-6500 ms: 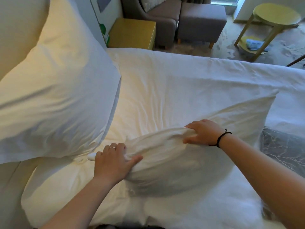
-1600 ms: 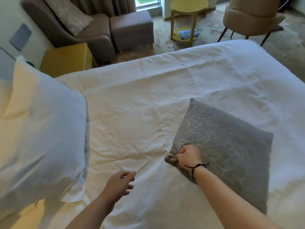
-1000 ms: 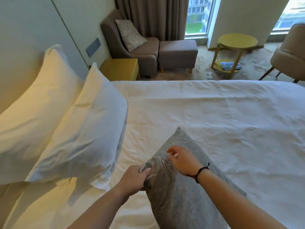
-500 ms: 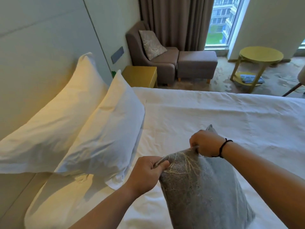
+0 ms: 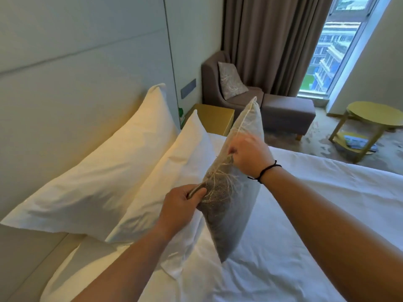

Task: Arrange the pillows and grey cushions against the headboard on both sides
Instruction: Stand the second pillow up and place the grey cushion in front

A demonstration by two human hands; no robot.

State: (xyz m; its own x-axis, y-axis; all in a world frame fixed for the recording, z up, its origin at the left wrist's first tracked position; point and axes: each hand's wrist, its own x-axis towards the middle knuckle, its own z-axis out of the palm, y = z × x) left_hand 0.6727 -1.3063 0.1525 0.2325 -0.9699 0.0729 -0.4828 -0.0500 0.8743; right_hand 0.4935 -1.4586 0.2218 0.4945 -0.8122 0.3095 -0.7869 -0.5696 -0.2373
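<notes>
Two white pillows lean in a row on the left: the rear pillow (image 5: 98,171) rests against the pale headboard (image 5: 65,88), the front pillow (image 5: 174,177) leans on it. A grey cushion (image 5: 231,205) with a pale branch pattern stands on edge in front of the front pillow, its lower corner near the white duvet (image 5: 305,225). My left hand (image 5: 181,205) pinches the cushion's near top corner. My right hand (image 5: 248,155) grips its top edge farther along. Whether the cushion touches the pillow is hidden.
Beyond the bed stand a yellow bedside cabinet (image 5: 216,120), a grey armchair (image 5: 220,88) holding another patterned cushion (image 5: 231,82), and a grey footstool (image 5: 287,114). A round yellow side table (image 5: 370,120) stands on the carpet at right, near the window.
Both hands have lifted the grey cushion off the duvet, turned it upright and carried it left toward the front white pillow. The view has tilted up toward the wall.
</notes>
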